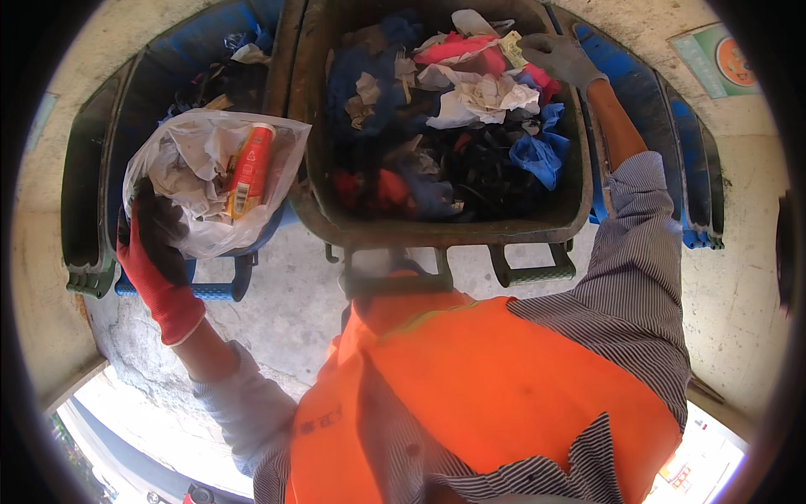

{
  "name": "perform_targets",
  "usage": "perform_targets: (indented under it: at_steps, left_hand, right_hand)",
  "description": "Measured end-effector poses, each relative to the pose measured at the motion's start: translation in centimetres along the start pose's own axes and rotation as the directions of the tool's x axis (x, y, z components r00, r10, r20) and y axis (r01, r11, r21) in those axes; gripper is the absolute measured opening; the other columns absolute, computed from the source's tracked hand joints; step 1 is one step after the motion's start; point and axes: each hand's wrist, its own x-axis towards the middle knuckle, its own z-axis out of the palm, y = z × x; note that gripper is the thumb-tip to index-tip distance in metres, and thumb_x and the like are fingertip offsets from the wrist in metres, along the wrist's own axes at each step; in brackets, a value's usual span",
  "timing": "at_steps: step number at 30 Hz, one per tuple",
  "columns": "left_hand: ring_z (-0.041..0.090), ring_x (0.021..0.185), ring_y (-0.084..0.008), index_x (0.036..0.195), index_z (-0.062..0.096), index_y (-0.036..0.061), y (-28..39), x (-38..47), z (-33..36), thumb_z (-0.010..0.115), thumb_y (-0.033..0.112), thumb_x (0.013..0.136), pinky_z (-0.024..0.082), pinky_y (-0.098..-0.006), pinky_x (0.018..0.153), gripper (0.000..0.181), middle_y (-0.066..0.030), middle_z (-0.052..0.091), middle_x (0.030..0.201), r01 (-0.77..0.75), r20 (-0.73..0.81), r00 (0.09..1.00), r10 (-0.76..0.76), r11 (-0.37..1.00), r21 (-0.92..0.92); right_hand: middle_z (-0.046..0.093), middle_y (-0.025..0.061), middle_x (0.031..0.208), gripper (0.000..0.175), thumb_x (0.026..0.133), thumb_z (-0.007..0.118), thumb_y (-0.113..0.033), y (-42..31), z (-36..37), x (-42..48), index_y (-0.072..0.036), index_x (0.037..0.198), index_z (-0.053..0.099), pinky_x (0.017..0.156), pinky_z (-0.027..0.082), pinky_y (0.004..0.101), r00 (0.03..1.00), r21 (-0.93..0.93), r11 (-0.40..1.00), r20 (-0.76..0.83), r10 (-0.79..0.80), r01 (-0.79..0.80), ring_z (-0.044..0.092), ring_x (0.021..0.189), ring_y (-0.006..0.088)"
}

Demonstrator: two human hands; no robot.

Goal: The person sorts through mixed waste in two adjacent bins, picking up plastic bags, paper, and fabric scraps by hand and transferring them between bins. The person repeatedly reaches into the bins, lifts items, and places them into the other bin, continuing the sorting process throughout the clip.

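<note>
My left hand [157, 252], in a red glove with a dark palm, holds the side of a translucent white plastic bag [277, 142] at the left bin. Crumpled paper [195, 157] and a red cylindrical container [253, 167] lie in the bag's open mouth. My right hand [557, 58], in a grey glove, is over the right far part of the middle bin [441, 236]. Its fingertips touch or pinch a small yellowish printed wrapper [513, 49]; how firmly is hard to tell. Pink and white crumpled paper [482, 97] lies beside it.
Dark and blue plastic bags [538, 154] lie in the middle bin among other waste. A blue bin [189, 69] stands at the left, and further blue bins [620, 82] at the right. Concrete walls [724, 208] flank the bins; handles [535, 274] stick out towards me.
</note>
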Motion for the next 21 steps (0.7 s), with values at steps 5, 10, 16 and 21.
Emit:
perform_targets:
  at_steps: [5, 10, 16, 21]
  left_hand:
    - [0.065, 0.086, -0.0147, 0.128, 0.064, 0.0013, -0.2, 0.0, -0.2, 0.056, 0.022, 0.1, 0.049, -0.0272, 0.074, 0.035, -0.0055, 0.068, 0.1, -0.021, 0.041, 0.999, 0.023, 0.999, -0.038]
    - [0.067, 0.081, -0.0146, 0.114, 0.069, 0.001, 1.0, 0.5, 1.0, 0.065, 0.018, 0.095, 0.05, -0.0264, 0.069, 0.027, -0.0051, 0.071, 0.098, -0.017, 0.04, 0.999, 0.021, 0.995, -0.102]
    - [0.064, 0.105, -0.0153, 0.125, 0.065, -0.0002, 1.5, 1.5, -0.9, 0.062, 0.014, 0.095, 0.049, -0.028, 0.092, 0.033, -0.0081, 0.068, 0.119, -0.323, 0.257, 0.929, 0.268, 0.925, 0.202]
    - [0.063, 0.106, -0.0145, 0.128, 0.062, -0.0002, 3.4, 1.8, 0.9, 0.059, 0.013, 0.097, 0.048, -0.0272, 0.094, 0.034, -0.0081, 0.067, 0.121, -0.109, 0.29, 0.949, 0.122, 0.992, -0.06]
  right_hand:
    - [0.067, 0.0144, 0.119, 0.058, 0.077, 0.071, -0.039, -8.0, 3.5, 1.3, -0.017, 0.13, 0.062, 0.089, 0.051, 0.0404, 0.979, -0.001, 0.996, 0.185, -0.083, 0.085, 0.065, 0.104, 0.0306]
    - [0.067, 0.017, 0.113, 0.053, 0.071, 0.073, -0.039, -7.5, 7.0, 5.0, -0.012, 0.117, 0.069, 0.09, 0.049, 0.0447, 0.895, -0.221, 0.953, 0.437, -0.094, 0.208, 0.064, 0.102, 0.0334]
    - [0.069, 0.0122, 0.109, 0.036, 0.091, 0.067, -0.025, -8.6, -4.1, 5.9, -0.002, 0.119, 0.066, 0.09, 0.052, 0.0355, 0.978, 0.477, 0.854, -0.093, -0.186, 0.208, 0.065, 0.103, 0.0205]
    - [0.071, 0.01, 0.101, 0.034, 0.09, 0.071, -0.02, -12.9, -7.8, 5.3, 0.002, 0.115, 0.068, 0.081, 0.052, 0.0323, 0.981, 0.867, 0.46, -0.173, -0.084, 0.192, 0.066, 0.092, 0.0175]
